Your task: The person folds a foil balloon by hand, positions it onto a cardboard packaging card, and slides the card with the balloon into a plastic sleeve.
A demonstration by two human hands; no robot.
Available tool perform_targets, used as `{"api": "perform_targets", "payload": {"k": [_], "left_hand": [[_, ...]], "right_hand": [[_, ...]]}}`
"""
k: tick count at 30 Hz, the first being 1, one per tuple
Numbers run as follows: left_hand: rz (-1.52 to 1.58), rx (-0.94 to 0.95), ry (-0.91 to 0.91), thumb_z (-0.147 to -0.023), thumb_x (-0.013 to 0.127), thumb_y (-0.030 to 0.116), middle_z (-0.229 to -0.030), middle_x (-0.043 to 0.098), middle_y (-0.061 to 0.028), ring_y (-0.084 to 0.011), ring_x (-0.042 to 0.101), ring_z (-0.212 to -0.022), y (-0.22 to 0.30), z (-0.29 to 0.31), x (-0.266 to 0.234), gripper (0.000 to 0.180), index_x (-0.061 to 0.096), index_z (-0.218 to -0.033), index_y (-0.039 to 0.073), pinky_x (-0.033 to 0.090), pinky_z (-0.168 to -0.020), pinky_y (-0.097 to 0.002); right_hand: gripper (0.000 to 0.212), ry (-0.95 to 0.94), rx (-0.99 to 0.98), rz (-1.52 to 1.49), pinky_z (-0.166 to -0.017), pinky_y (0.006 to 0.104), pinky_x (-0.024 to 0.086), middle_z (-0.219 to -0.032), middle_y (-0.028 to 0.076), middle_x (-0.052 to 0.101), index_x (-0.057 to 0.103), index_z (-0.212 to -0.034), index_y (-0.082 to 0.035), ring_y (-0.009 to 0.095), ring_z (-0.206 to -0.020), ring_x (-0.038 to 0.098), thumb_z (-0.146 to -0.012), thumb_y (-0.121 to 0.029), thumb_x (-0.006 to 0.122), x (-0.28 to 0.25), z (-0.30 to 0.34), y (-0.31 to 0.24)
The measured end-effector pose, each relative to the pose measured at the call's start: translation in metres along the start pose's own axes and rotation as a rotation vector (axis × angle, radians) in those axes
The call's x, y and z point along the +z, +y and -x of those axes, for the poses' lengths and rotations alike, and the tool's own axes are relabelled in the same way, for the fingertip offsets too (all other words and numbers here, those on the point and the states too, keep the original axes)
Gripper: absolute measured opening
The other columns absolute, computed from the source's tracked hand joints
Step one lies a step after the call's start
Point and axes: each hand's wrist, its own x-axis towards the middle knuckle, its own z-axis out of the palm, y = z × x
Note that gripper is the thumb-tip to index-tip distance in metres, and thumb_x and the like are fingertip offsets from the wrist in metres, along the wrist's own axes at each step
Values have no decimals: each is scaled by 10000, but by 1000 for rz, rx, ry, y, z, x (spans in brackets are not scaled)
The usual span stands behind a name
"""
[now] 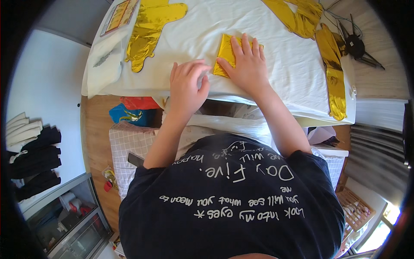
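Observation:
A folded square of shiny gold foil (223, 54) lies on the white-covered table (196, 30). My right hand (246, 67) rests flat on it, fingers stretched out and covering its right part. Just left of the square is my left hand (188, 84), its fingers loosely bent and apart from the thumb, with nothing in it. Whether it touches the cloth I cannot tell. Flat gold foil balloons lie around: one at the left (151, 30), another at the far right (299, 19), and a long one (333, 71) along the right edge.
A clear plastic bag (103, 69) and a printed packet (119, 16) lie at the table's left. A black device with several legs (355, 45) and thin cables is beyond the right edge. Below the table's front edge are blue (125, 115) and red (140, 102) bags.

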Motion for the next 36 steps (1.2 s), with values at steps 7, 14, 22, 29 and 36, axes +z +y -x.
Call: {"api": "perform_targets", "payload": {"k": [7,14,22,29,36], "left_hand": [[-191,381,-139,-853,758,327,-1269,662,14,-219,589,-1216,-12,6,-13,365,723,-1198,212,350,-1148,-552],[-188,428,-229,-865,754,373,-1315,639,17,-205,546,-1289,-19,0,-20,356,733,-1180,209,341,-1164,-554],[-76,370,-319,-881,740,385,-1374,621,1,-248,526,-1322,-34,-34,-32,344,755,-1185,225,295,-1186,-595],[-191,566,-437,-832,761,465,-1448,564,-8,-237,487,-1364,-24,-27,-28,571,664,-1340,224,283,-1207,-585],[-136,564,-452,-863,742,444,-1428,578,-16,-245,483,-1367,-24,-39,-27,490,703,-1284,196,275,-1212,-585]], "right_hand": [[819,-13,1,-12,-1236,526,236,-1614,222,355,417,-1556,-112,463,-1504,281,-966,-675,493,-1,0,-1],[818,-15,2,0,-1240,522,228,-1620,217,347,408,-1562,-118,456,-1514,265,-968,-674,490,-1,0,0],[804,-28,10,-12,-1241,523,224,-1615,220,356,415,-1558,-119,456,-1506,282,-970,-662,493,-6,1,-3],[794,-18,-5,-21,-1237,530,232,-1611,223,361,422,-1552,-114,472,-1501,282,-970,-648,508,-5,0,-1],[786,-17,5,-10,-1237,535,229,-1622,220,342,419,-1555,-121,471,-1502,281,-974,-645,502,-1,-1,2]]}}
